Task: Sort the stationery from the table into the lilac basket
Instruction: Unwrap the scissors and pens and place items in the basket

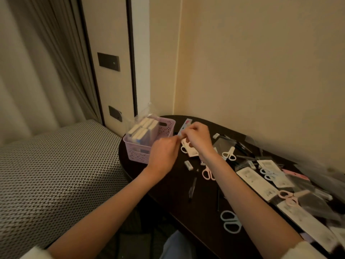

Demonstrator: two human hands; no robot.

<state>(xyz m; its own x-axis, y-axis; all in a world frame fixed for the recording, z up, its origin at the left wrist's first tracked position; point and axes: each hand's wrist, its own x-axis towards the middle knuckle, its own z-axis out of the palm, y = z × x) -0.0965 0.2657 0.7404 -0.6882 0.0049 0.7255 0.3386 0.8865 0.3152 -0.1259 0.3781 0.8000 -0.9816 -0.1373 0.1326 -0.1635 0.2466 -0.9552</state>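
Observation:
The lilac basket stands at the far left end of the dark table, filled with several boxed packs under clear wrap. Just right of it, both my hands meet above the table. My right hand pinches a slim packaged item with a pink and white card. My left hand has curled fingers reaching to that package's lower end; blur hides the exact grip. White scissors on a card lie directly beneath my hands.
Scattered over the table: white scissors, pink scissors, blue scissors, a dark pen, small erasers, and several packaged cards and clear sleeves at the right. A woven-pattern seat adjoins the table's left. The wall is close behind.

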